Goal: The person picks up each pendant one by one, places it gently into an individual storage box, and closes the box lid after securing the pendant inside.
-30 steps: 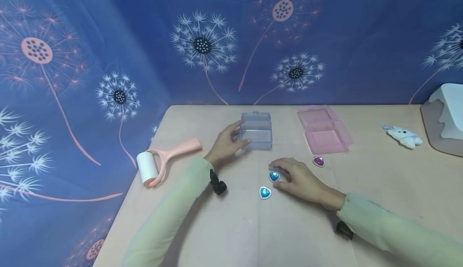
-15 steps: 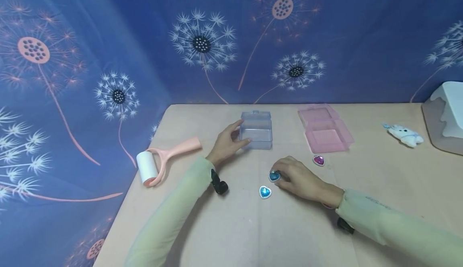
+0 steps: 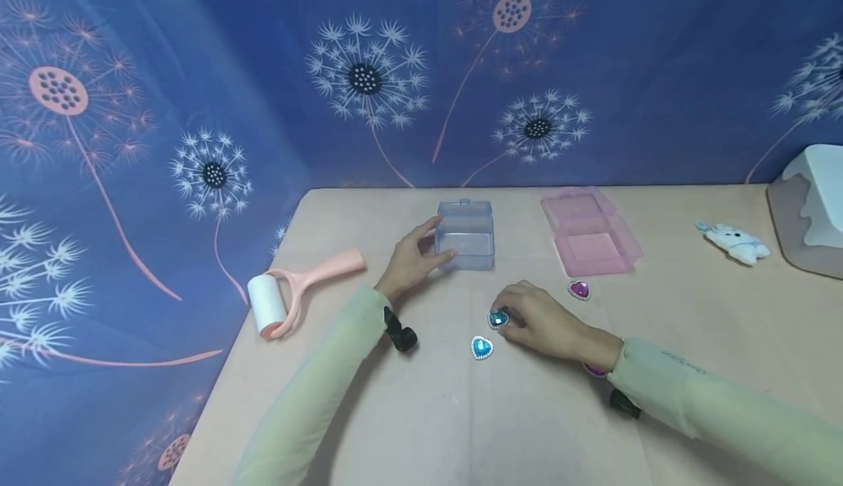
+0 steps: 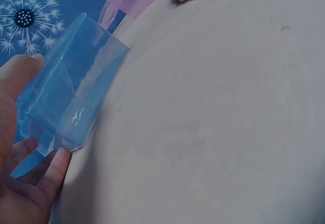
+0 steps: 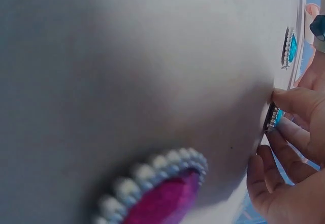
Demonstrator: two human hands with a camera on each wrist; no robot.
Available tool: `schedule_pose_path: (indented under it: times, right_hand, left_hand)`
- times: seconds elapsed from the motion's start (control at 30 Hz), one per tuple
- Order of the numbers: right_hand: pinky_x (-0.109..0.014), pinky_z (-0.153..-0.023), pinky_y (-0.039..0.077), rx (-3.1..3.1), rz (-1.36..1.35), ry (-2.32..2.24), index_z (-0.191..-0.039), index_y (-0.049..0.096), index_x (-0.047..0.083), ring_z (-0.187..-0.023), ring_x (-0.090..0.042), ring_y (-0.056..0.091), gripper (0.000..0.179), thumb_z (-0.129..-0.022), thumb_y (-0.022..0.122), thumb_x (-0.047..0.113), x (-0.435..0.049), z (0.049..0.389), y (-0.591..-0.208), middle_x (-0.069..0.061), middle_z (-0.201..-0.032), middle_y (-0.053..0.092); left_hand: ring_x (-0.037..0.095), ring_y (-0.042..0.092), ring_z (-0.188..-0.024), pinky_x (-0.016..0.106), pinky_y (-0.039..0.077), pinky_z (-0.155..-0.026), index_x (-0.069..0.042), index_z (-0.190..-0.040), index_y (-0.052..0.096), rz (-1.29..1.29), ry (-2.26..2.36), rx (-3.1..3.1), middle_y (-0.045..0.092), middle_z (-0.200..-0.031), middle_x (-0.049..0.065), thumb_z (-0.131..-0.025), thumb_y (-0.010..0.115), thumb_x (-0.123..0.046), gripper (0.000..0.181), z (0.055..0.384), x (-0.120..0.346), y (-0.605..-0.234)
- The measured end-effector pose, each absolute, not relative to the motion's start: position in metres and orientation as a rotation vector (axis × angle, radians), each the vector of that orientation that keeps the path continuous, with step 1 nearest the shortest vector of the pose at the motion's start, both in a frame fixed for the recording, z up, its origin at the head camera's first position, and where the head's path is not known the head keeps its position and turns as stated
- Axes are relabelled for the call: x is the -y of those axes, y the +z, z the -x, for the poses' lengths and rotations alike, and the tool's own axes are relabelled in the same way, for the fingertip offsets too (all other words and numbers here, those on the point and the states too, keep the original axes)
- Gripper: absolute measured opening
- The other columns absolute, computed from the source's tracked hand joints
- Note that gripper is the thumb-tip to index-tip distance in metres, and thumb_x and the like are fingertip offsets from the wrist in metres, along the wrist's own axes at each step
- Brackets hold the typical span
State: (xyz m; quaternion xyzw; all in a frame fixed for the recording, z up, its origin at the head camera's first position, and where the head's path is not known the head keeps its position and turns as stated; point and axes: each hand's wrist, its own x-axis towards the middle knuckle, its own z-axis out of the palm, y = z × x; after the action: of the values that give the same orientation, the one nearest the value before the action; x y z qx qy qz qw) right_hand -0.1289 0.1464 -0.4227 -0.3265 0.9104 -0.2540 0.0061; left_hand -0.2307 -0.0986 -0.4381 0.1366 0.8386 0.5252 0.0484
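My left hand [image 3: 411, 260] grips the left side of an open clear blue plastic box [image 3: 466, 243]. The left wrist view shows thumb and fingers around one end of that box [image 4: 76, 82]. With thumb and fingertips, my right hand [image 3: 543, 319] pinches a blue heart-shaped gem [image 3: 498, 318] edged in small pearls, low over the table. Another blue heart gem [image 3: 482, 348] lies just nearer. A pink heart gem [image 3: 579, 290] sits behind the right hand. Beneath the right wrist a second pink gem [image 3: 595, 371] peeks out; one pink gem [image 5: 165, 198] looms large in the right wrist view.
An open pink plastic box [image 3: 591, 241] lies at the back, right of the blue one. To the left is a pink-handled lint roller [image 3: 303, 285]. A small white plush toy [image 3: 734, 243] and a white-and-grey bin [image 3: 810, 208] are at the right.
The right hand's fingers have come together around the blue heart gem. Its wrist shifted slightly, so a pink gem under it now shows. The left hand stays at the blue box.
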Motion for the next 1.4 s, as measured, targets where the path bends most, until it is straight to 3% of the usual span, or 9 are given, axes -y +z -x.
schedule_pose_path:
  times: [0.2, 0.43, 0.67, 1.07, 1.4]
  right_hand:
    - [-0.03, -0.076, 0.051, -2.821, 1.062, -0.792, -0.094, 0.07, 0.009, -0.084, -0.01, 0.055, 0.018, -0.077, 0.076, 0.012, -0.143, 0.132, -0.42, 0.003, -0.091, 0.065]
    - [-0.022, -0.068, 0.05, -2.834, 1.041, -0.906, -0.097, 0.07, 0.009, -0.075, -0.008, 0.058, 0.024, -0.075, 0.079, 0.01, -0.143, 0.137, -0.405, 0.003, -0.094, 0.066]
    - [-0.031, -0.069, 0.058, -2.88, 1.125, -1.104, -0.095, 0.072, 0.009, -0.077, -0.016, 0.066, 0.022, -0.074, 0.079, 0.003, -0.138, 0.151, -0.387, -0.001, -0.097, 0.069]
    - [-0.033, -0.069, 0.058, -2.924, 1.174, -1.166, -0.092, 0.071, 0.005, -0.076, -0.021, 0.067, 0.021, -0.073, 0.079, 0.001, -0.12, 0.183, -0.366, -0.006, -0.092, 0.07]
    - [-0.041, -0.076, 0.059, -2.894, 0.978, -1.127, -0.1, 0.071, 0.002, -0.084, -0.027, 0.068, 0.023, -0.078, 0.077, 0.006, -0.108, 0.218, -0.365, -0.012, -0.1, 0.07]
  left_hand:
    - [0.026, 0.055, -0.127, 0.034, 0.051, -0.1, -0.016, -0.149, 0.037, -0.392, 1.588, -2.553, 0.043, -0.151, 0.011, -0.084, 0.077, -0.024, 0.077, 0.23, 0.103, -0.439]
    - [0.027, 0.052, -0.13, 0.03, 0.052, -0.098, -0.021, -0.15, 0.035, -0.413, 1.615, -2.498, 0.038, -0.153, 0.011, -0.084, 0.076, -0.025, 0.078, 0.231, 0.101, -0.436]
    - [0.028, 0.05, -0.132, 0.028, 0.051, -0.098, -0.019, -0.15, 0.035, -0.397, 1.649, -2.469, 0.038, -0.153, 0.01, -0.084, 0.076, -0.021, 0.078, 0.23, 0.1, -0.438]
    - [0.029, 0.046, -0.135, 0.031, 0.052, -0.098, -0.021, -0.15, 0.036, -0.407, 1.659, -2.456, 0.036, -0.154, 0.008, -0.084, 0.076, -0.025, 0.077, 0.23, 0.103, -0.436]
    - [0.028, 0.043, -0.137, 0.027, 0.052, -0.097, -0.026, -0.151, 0.033, -0.387, 1.617, -2.482, 0.032, -0.156, 0.006, -0.085, 0.075, -0.029, 0.077, 0.229, 0.101, -0.439]
